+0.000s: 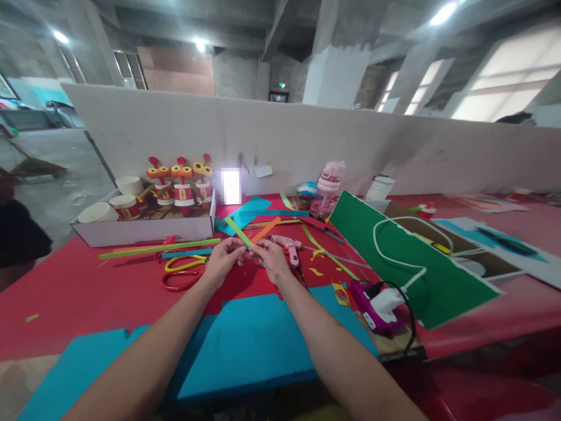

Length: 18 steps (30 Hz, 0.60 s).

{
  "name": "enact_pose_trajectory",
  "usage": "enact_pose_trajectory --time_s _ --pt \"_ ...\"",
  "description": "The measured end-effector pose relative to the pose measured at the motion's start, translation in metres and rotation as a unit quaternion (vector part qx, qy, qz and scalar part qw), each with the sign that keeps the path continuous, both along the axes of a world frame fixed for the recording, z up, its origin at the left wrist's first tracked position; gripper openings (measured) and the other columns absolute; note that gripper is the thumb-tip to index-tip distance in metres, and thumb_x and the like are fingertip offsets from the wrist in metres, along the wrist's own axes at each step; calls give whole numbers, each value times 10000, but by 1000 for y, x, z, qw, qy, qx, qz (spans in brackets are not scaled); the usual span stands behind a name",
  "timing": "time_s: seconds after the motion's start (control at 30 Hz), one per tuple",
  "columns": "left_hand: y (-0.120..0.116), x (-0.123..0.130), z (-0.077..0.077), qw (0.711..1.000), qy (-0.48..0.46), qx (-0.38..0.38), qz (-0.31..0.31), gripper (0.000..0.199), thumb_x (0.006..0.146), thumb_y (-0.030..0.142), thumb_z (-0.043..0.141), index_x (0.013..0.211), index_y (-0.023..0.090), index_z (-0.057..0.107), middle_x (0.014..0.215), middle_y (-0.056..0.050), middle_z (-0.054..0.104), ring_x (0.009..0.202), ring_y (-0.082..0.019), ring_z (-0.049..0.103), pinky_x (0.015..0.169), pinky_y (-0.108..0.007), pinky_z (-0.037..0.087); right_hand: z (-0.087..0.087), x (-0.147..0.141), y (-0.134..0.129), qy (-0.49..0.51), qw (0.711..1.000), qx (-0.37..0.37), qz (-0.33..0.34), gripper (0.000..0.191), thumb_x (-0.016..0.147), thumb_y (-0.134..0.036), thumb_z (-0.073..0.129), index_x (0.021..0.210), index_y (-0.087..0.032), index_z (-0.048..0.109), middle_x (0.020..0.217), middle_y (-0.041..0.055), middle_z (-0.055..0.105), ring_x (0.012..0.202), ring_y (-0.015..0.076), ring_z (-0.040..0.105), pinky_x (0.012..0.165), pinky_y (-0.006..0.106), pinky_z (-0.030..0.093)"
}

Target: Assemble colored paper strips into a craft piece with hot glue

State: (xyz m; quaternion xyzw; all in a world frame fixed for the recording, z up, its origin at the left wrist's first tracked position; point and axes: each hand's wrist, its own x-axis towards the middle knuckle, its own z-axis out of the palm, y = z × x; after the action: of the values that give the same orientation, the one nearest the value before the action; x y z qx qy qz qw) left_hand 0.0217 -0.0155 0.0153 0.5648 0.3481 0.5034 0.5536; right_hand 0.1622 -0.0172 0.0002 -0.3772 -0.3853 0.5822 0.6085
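A green paper strip point(238, 231) and an orange paper strip point(266, 230) meet at their near ends in a V, right at my fingertips. My left hand point(224, 260) pinches that joint from the left. From the right, my right hand point(272, 260) grips it too, fingers closed. Which fingers bear on which strip is partly hidden. Just beyond my right hand lies a pink glue gun point(289, 248). Scissors with a yellow handle point(184, 264) and a red handle point(179, 280) rest left of my left hand.
Paper-cup figures point(183, 187) stand in a white box point(144, 233) at the left. A pink bottle point(328, 190) stands behind. To the right are a green board point(385, 263) and a purple power strip point(379, 310) with cables. Blue sheets point(249, 345) cover the near edge.
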Motion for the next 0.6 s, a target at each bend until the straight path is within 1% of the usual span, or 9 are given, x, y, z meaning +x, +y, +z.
enact_pose_trajectory --time_s 0.1,0.23,0.47,0.6 --pt "3 -2 -4 1000 8 11 -5 232 684 335 691 730 141 571 539 13 572 465 -93 505 495 -213 395 1 -2 -3 13 1000 -1 9 335 522 -354 795 683 -168 568 584 -38 605 549 101 591 608 262 517" --pt "5 -4 -5 1000 20 18 -1 247 700 338 680 642 145 538 517 17 551 459 -87 488 485 -208 375 2 -4 -4 18 999 -14 23 367 505 -337 805 711 -167 553 602 -47 596 546 93 582 615 267 528" --pt "3 -4 -3 1000 24 14 -3 250 696 339 687 638 146 539 504 20 542 459 -89 479 485 -214 370 7 -2 -6 -18 999 -28 20 336 512 -344 799 661 -157 563 551 -35 597 535 103 583 638 279 530" --pt "3 -3 -2 1000 13 11 -4 245 697 348 685 678 150 544 502 27 541 450 -87 477 488 -215 370 8 -4 -8 -13 1000 -3 16 303 535 -349 784 654 -142 597 581 -9 626 547 117 591 653 302 532"
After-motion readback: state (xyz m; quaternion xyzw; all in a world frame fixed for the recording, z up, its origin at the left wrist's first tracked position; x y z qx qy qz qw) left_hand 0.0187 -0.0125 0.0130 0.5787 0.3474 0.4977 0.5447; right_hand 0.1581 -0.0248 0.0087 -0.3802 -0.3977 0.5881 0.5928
